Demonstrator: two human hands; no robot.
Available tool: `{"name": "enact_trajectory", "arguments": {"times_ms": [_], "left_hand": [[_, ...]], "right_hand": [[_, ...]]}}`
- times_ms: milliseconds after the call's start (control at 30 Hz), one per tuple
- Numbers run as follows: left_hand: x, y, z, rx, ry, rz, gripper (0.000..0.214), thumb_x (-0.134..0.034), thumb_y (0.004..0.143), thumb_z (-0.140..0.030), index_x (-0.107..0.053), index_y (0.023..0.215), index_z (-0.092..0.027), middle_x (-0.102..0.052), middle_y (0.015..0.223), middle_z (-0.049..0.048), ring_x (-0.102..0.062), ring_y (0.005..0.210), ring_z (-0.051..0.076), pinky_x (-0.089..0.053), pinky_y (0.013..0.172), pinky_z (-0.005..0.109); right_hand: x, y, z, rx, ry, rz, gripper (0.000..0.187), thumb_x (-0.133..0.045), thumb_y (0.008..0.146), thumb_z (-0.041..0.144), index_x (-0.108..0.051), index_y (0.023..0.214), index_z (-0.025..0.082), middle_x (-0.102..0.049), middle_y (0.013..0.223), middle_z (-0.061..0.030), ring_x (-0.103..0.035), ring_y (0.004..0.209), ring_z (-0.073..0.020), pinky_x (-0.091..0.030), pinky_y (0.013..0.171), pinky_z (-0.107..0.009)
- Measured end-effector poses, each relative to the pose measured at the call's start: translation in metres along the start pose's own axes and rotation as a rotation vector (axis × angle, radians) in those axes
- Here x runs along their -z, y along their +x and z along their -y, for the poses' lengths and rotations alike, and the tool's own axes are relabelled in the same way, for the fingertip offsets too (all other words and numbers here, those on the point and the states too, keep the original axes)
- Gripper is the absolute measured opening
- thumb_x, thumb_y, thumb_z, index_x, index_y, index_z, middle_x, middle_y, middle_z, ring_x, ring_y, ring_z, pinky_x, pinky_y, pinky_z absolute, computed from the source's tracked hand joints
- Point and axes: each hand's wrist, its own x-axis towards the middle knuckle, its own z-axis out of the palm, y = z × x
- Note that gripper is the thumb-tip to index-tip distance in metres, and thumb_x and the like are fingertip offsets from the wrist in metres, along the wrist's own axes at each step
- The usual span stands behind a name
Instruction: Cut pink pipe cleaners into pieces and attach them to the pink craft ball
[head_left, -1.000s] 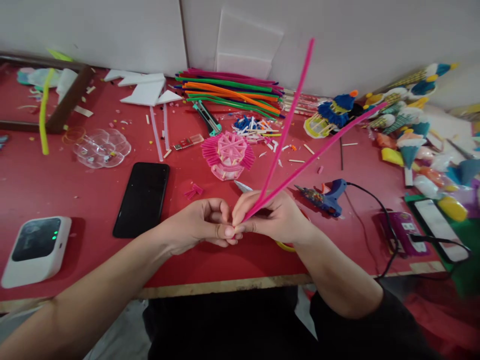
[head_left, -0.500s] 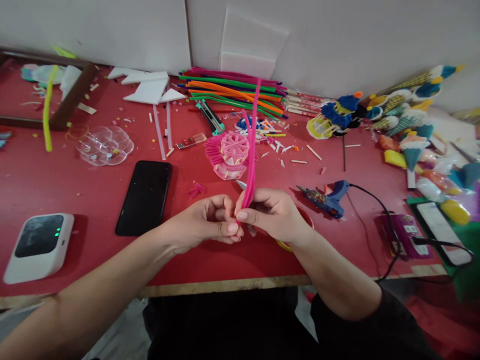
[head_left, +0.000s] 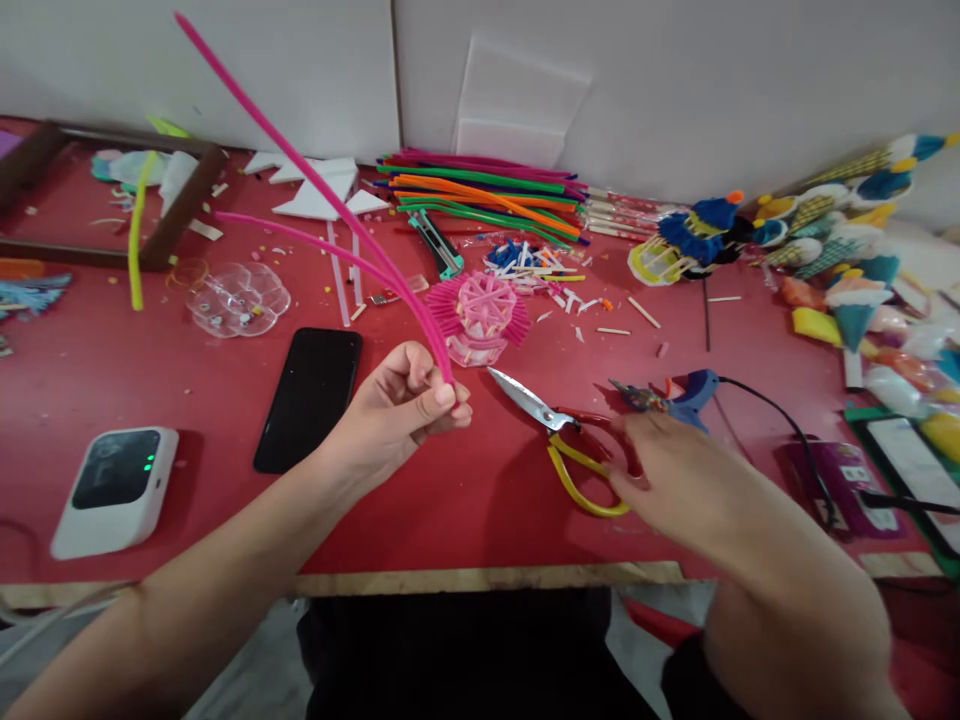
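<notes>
My left hand (head_left: 401, 405) is closed in a pinch around the lower ends of bright pink pipe cleaners (head_left: 315, 180), which lean up and to the left. My right hand (head_left: 675, 470), a little blurred, has its thumb and fingers at the handles of the scissors (head_left: 559, 425). These have one red and one yellow handle and lie on the table, blades pointing up-left. Just beyond the blade tip sits a pink craft model (head_left: 480, 315) of sticks and fuzzy strips. A blue glue gun (head_left: 686, 398) lies right behind my right hand.
Coloured pipe cleaners (head_left: 487, 195) lie along the wall with a green cutter (head_left: 435, 245). A black phone (head_left: 309, 400) and white device (head_left: 116, 490) are at left. Stick scraps are scattered centrally; a cable (head_left: 780, 410) runs right. Finished crafts (head_left: 697, 235) stand behind.
My right hand has let go of the pink pipe cleaners and moved right to the scissors' handles. The pipe cleaners, now in my left hand alone, have swung over to the left.
</notes>
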Motion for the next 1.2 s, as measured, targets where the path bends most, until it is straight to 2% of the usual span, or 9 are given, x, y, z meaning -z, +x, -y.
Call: {"name": "enact_trajectory", "arguments": {"times_ms": [100, 200, 300, 400, 533, 667, 800, 1000, 1200], "left_hand": [[-0.003, -0.003, -0.003, 0.025, 0.006, -0.024, 0.045, -0.092, 0.064, -0.016, -0.048, 0.067, -0.017, -0.071, 0.063, -0.0061, -0.070, 0.059, 0.009, -0.060, 0.059, 0.015], [-0.008, -0.007, -0.007, 0.070, 0.022, -0.069, 0.041, -0.090, 0.067, -0.014, -0.049, 0.068, -0.018, -0.073, 0.064, -0.0052, -0.071, 0.062, 0.008, -0.061, 0.062, 0.016], [-0.011, -0.012, -0.009, 0.075, 0.063, -0.118, 0.037, -0.089, 0.069, -0.015, -0.052, 0.070, -0.018, -0.074, 0.066, -0.0042, -0.073, 0.070, 0.009, -0.062, 0.068, 0.017], [-0.009, -0.019, -0.007, 0.040, 0.103, -0.141, 0.035, -0.089, 0.070, -0.016, -0.054, 0.071, -0.018, -0.074, 0.066, -0.0041, -0.073, 0.071, 0.009, -0.061, 0.070, 0.016], [0.001, -0.031, -0.003, 0.030, 0.160, -0.180, 0.034, -0.089, 0.070, -0.018, -0.055, 0.072, -0.019, -0.072, 0.066, -0.0046, -0.072, 0.070, 0.010, -0.060, 0.066, 0.016], [0.010, -0.040, 0.000, 0.056, 0.183, -0.190, 0.033, -0.088, 0.071, -0.018, -0.055, 0.072, -0.018, -0.069, 0.064, -0.0050, -0.071, 0.068, 0.010, -0.059, 0.064, 0.016], [0.012, -0.045, 0.002, 0.063, 0.270, -0.220, 0.034, -0.088, 0.071, -0.020, -0.054, 0.073, -0.018, -0.069, 0.065, -0.0051, -0.069, 0.066, 0.008, -0.057, 0.065, 0.015], [0.014, -0.049, 0.010, 0.035, 0.392, -0.203, 0.032, -0.083, 0.075, -0.018, -0.051, 0.073, -0.019, -0.069, 0.066, -0.0049, -0.065, 0.063, 0.006, -0.053, 0.063, 0.015], [0.016, -0.049, 0.013, 0.016, 0.415, -0.173, 0.029, -0.079, 0.077, -0.015, -0.051, 0.074, -0.019, -0.064, 0.068, -0.0057, -0.062, 0.063, 0.006, -0.051, 0.062, 0.016]], "right_hand": [[-0.021, -0.010, -0.004, 0.098, 0.032, 0.023, 0.023, -0.054, 0.078, 0.015, -0.064, 0.098, 0.014, -0.072, 0.093, -0.0148, -0.070, 0.088, -0.0299, -0.053, 0.080, -0.040], [-0.027, -0.007, -0.002, 0.048, 0.043, 0.017, 0.022, -0.053, 0.076, 0.013, -0.061, 0.097, 0.016, -0.071, 0.094, -0.0129, -0.070, 0.087, -0.0281, -0.052, 0.079, -0.037], [-0.023, -0.003, -0.003, -0.031, 0.100, 0.087, 0.018, -0.056, 0.074, 0.017, -0.058, 0.091, 0.018, -0.071, 0.093, -0.0114, -0.069, 0.083, -0.0269, -0.048, 0.071, -0.034], [-0.018, -0.002, -0.006, -0.036, 0.199, 0.152, 0.013, -0.059, 0.075, 0.027, -0.052, 0.084, 0.021, -0.067, 0.080, -0.0071, -0.063, 0.070, -0.0231, -0.041, 0.062, -0.032], [-0.012, -0.006, -0.008, 0.053, 0.458, 0.217, 0.032, -0.056, 0.083, 0.051, -0.043, 0.072, 0.024, -0.053, 0.063, 0.0002, -0.047, 0.056, -0.0156, -0.032, 0.053, -0.028], [0.000, -0.008, -0.003, 0.171, 0.622, 0.364, 0.038, -0.058, 0.082, 0.058, -0.049, 0.083, 0.022, -0.057, 0.072, -0.0005, -0.048, 0.060, -0.0152, -0.033, 0.055, -0.027], [0.011, -0.005, 0.008, 0.230, 0.641, 0.478, 0.037, -0.056, 0.087, 0.057, -0.050, 0.082, 0.021, -0.059, 0.075, -0.0009, -0.050, 0.063, -0.0153, -0.034, 0.058, -0.028], [0.015, 0.000, 0.021, 0.255, 0.579, 0.508, 0.037, -0.060, 0.086, 0.055, -0.049, 0.079, 0.021, -0.060, 0.076, -0.0014, -0.051, 0.065, -0.0156, -0.033, 0.061, -0.028], [0.013, 0.001, 0.019, 0.275, 0.573, 0.504, 0.035, -0.063, 0.085, 0.053, -0.051, 0.079, 0.020, -0.062, 0.076, -0.0013, -0.053, 0.065, -0.0153, -0.034, 0.060, -0.027]]}}
